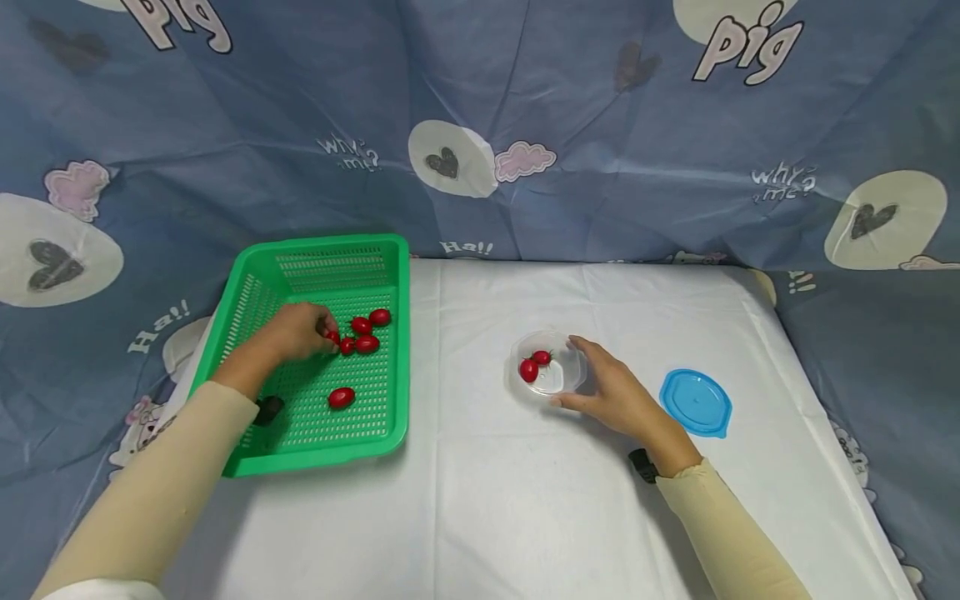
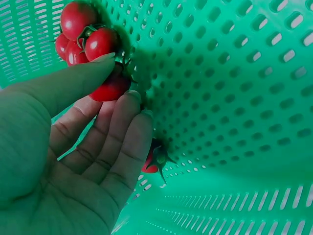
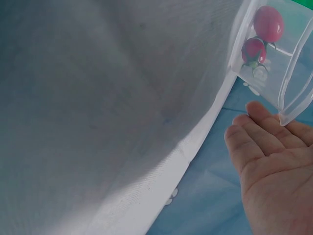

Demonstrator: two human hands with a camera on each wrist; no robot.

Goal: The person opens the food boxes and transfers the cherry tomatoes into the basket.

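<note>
Inside the green basket [image 1: 400, 358], my left hand [image 1: 298, 329] pinches a red cherry tomato [image 2: 110, 88] between thumb and fingertips. Several other cherry tomatoes [image 1: 367, 344] lie just right of that hand, and a single tomato [image 1: 342, 398] sits nearer the basket's front. My right hand [image 1: 611, 392] is at the right side of a clear plastic container [image 1: 557, 381], thumb and fingers spread along its rim. In the right wrist view those fingers [image 3: 244, 144] look nearly straight against the container's edge. Two cherry tomatoes [image 3: 268, 24] lie in the container.
A blue lid [image 1: 697, 403] lies on the white tablecloth [image 1: 480, 500], right of the right hand. Behind the table hangs a blue printed cloth [image 1: 315, 108]. The basket has raised, slotted walls around its tomatoes.
</note>
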